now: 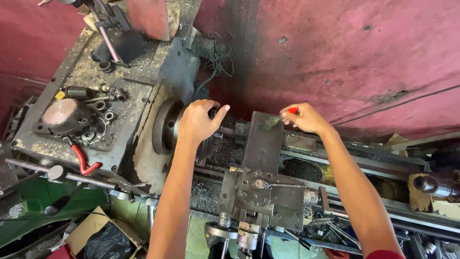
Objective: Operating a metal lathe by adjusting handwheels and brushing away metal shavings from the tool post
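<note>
**Both hands up at the lathe chuck end**

Left hand (197, 121) is draped over the lathe chuck (165, 127), fingers curled around its top edge and thumb sticking out to the right, so it's gripping or at least cupping the chuck, not hanging loose. Right hand (306, 118) is pinched shut on a small brush with a red handle (292, 111); the bristle end (271, 122) pokes left and sits right over the back of the cross slide (262, 141). Can't tell if the bristles actually touch the metal.

Between the two hands there's a dark patch of swarf and grime on the bed, just right of the chuck. Below that is the carriage (258, 194), grey and oily, with its handwheels sticking out toward the camera. The bed ways (364, 165) run off to the right, and the tailstock spindle (433, 184) peeks in at the far right edge.

Left of the chuck is the headstock top (96, 96), scruffy and covered in chips, with a round rusty cap (66, 115), some loose nuts and rings, and a red hook-shaped tool (84, 160) near its front edge. A cardboard box with a black bag in it (103, 237) sits on the floor down left. Behind it all is a dark red wall (335, 52).
</note>
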